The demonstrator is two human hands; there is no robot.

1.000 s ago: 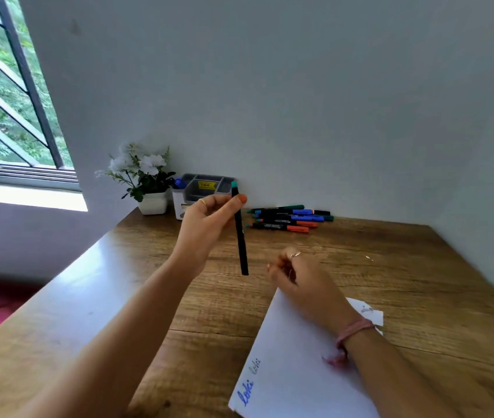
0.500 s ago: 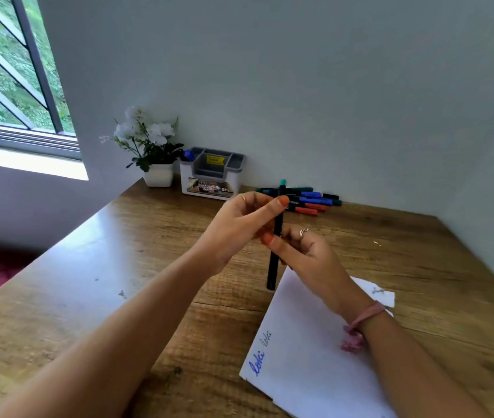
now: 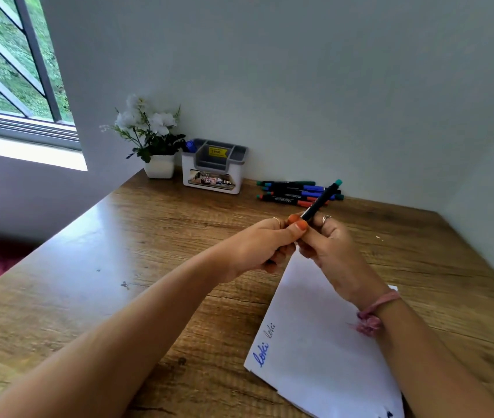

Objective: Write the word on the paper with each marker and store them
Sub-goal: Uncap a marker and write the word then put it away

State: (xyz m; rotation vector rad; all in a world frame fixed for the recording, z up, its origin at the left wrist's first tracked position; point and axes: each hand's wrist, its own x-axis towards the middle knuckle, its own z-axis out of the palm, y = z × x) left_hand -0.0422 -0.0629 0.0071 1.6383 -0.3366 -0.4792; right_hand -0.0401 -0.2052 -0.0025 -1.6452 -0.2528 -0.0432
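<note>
Both hands grip one black marker with a teal end that points up and to the right. My left hand pinches its lower part, and my right hand wraps the middle, above the top of the white paper. The marker's lower end is hidden between the hands. The word "loki" stands twice on the paper's left edge, in blue and in a fainter ink. Several more markers lie in a pile by the back wall. A grey-and-white organizer with one blue-capped marker in it stands left of them.
A small white pot with white flowers sits in the desk's back left corner beside the organizer. The wooden desk meets walls at the back and right. A window is at the upper left.
The marker hung upright from my left hand alone; my right hand rose from the paper and took hold of it. The marker now tilts with its teal end up and right.
</note>
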